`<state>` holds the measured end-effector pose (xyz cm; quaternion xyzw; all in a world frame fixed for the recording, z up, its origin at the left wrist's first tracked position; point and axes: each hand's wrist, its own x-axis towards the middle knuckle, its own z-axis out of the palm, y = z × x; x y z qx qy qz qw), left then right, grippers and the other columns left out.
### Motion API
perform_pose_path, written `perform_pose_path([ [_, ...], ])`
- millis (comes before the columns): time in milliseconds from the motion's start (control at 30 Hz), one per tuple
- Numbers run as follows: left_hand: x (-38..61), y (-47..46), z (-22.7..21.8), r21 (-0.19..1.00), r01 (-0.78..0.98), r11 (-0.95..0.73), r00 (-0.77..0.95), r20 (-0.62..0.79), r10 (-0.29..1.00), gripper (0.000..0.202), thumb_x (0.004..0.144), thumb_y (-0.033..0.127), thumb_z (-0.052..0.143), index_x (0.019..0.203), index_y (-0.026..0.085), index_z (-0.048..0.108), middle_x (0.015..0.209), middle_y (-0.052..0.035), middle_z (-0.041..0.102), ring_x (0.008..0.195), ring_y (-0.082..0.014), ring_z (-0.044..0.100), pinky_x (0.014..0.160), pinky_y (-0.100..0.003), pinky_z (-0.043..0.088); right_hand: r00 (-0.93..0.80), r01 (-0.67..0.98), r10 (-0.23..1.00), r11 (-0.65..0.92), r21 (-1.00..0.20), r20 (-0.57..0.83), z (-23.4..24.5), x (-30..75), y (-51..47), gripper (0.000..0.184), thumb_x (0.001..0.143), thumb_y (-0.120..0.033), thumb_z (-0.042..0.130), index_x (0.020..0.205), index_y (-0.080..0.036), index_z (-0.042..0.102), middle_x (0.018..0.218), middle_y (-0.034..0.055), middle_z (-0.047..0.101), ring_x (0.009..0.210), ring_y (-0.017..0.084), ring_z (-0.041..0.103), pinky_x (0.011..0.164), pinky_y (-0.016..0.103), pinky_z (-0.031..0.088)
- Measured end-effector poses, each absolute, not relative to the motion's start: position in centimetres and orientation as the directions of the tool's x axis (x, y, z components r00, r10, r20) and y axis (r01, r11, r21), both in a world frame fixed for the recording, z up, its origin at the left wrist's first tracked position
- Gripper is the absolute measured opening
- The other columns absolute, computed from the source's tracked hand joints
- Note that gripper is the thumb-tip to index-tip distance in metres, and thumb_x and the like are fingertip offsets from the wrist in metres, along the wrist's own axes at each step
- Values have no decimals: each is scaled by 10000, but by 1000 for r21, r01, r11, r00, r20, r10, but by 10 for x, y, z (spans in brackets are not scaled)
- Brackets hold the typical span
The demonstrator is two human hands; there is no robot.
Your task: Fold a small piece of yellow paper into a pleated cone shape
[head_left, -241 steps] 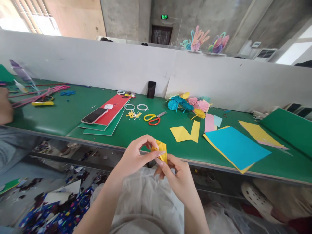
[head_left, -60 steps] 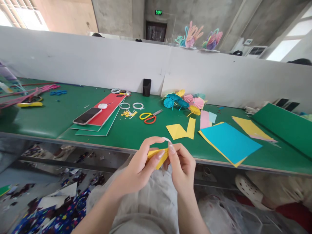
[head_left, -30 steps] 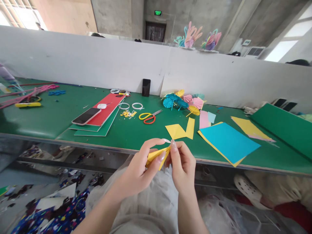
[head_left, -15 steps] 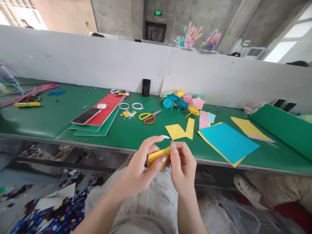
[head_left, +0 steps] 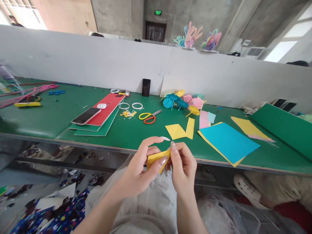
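Between my hands, in front of the table edge, is a folded piece of yellow paper. My left hand grips it from the left, thumb on the near face and index finger raised above. At the paper's right end my right hand pinches its edge between thumb and fingers. Just beyond my hands lie a yellow paper piece and a narrow yellow strip. Scissors with one yellow and one red handle rest on the green table.
Small paper umbrellas sit near the white partition. Blue paper lies on yellow sheets at right. Red and green boards with a phone are at left. Another phone leans on the partition. Yellow scraps lie nearby.
The yellow paper has tilted slightly between my fingers, showing more of its near face. Both hands keep their hold in almost the same place.
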<state>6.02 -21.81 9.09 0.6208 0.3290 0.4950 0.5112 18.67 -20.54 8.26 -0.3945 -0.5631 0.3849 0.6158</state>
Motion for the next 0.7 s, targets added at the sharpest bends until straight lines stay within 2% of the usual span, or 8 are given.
perform_pose_path([
  [200,58,-217,92,964,-181,-195,325,246,913,291,923,271,478,1189,301,365,689,56,382,525,-53,403,457,-154,321,43,-150,941,338,-929,336,86,185,-206,300,916,-366,490,668,-200,464,487,-69,394,389,70,364,355,167,329],
  [367,57,-217,94,964,-207,-168,323,229,918,294,909,296,499,1173,294,370,676,59,372,516,-57,408,449,-160,324,-43,-198,955,279,-940,292,86,188,-206,295,917,-370,490,677,-200,474,501,-61,455,405,74,404,379,172,367],
  [500,57,-218,94,962,-225,-153,340,225,913,292,912,289,498,1172,308,364,679,63,361,523,-53,412,457,-158,322,-56,-185,945,307,-933,322,86,190,-205,297,938,-361,458,689,-199,473,506,-62,464,403,69,411,386,167,359],
  [700,57,-219,90,958,-245,-149,304,221,927,294,903,295,508,1173,312,392,681,62,386,503,-50,401,452,-160,325,-49,-67,933,353,-933,356,88,190,-205,329,948,-370,434,670,-194,446,498,-62,445,407,71,401,399,174,355],
])
